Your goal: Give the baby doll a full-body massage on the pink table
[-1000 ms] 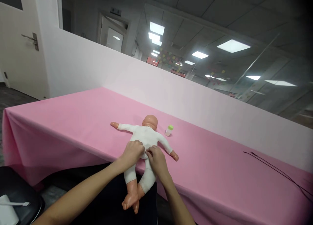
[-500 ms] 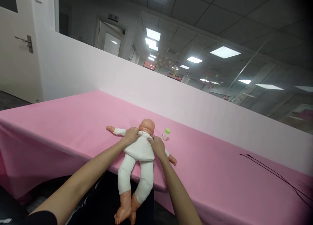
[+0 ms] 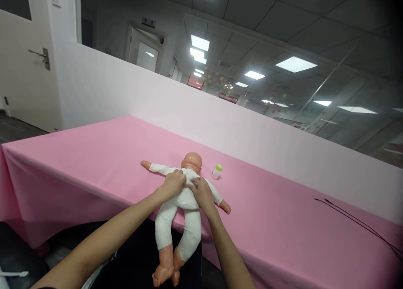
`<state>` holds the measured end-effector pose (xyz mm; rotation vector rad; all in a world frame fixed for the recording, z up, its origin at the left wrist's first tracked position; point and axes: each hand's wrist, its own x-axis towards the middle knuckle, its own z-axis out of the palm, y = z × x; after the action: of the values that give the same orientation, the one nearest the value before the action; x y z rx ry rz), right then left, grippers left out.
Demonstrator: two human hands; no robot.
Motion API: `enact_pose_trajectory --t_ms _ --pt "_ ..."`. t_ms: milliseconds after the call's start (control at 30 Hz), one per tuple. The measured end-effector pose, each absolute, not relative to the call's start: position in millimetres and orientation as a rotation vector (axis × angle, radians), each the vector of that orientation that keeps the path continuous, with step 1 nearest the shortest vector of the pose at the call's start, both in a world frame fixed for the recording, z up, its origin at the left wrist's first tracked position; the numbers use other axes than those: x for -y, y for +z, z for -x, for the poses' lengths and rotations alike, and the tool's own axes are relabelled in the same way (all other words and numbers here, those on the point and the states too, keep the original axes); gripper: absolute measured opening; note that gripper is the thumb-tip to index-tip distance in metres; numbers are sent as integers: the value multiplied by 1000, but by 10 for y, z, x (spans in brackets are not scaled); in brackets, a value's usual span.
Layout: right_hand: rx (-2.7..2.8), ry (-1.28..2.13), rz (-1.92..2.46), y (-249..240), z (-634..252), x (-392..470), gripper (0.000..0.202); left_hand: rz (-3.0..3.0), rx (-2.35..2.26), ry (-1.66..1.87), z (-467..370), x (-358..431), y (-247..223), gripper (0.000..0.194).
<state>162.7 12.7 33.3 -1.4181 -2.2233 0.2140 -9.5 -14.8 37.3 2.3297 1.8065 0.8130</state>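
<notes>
A baby doll lies face down, its torso and arms on the pink-covered table and its legs hanging over the near edge. Its limbs and torso are white cloth; head, hands and feet are skin-toned plastic. My left hand rests on the left of its upper back, fingers curled in against the cloth. From the right, my right hand pinches at the middle of the back, thumb and fingers bent. The two sets of fingertips are close together. How much cloth each pinches is too small to see.
A small bottle with a green cap stands right of the doll's head. Black cables lie on the pink tablecloth at the right. Behind runs a white low wall with glass above. A door is at the left.
Both hands have moved from the doll's shoulders inward and slightly down to the middle of its back. The whole view has shifted slightly; the bottle stays in place.
</notes>
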Motion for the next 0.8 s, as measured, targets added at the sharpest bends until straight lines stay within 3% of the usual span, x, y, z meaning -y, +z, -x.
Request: enact_pose_trajectory --t_ms 233,500,667,800 --pt "2211 224 1535 434 -1467 -85 15 -2227 -1913 631 10 64 490 25" --pt "2200 359 1334 405 -1678 239 14 -2262 -1769 880 175 432 323 15" --pt "2237 158 1468 295 -1522 307 19 -2178 -1854 844 79 364 206 15" --pt "2207 210 1433 335 -1540 353 18 -2214 -1839 899 71 449 266 14"
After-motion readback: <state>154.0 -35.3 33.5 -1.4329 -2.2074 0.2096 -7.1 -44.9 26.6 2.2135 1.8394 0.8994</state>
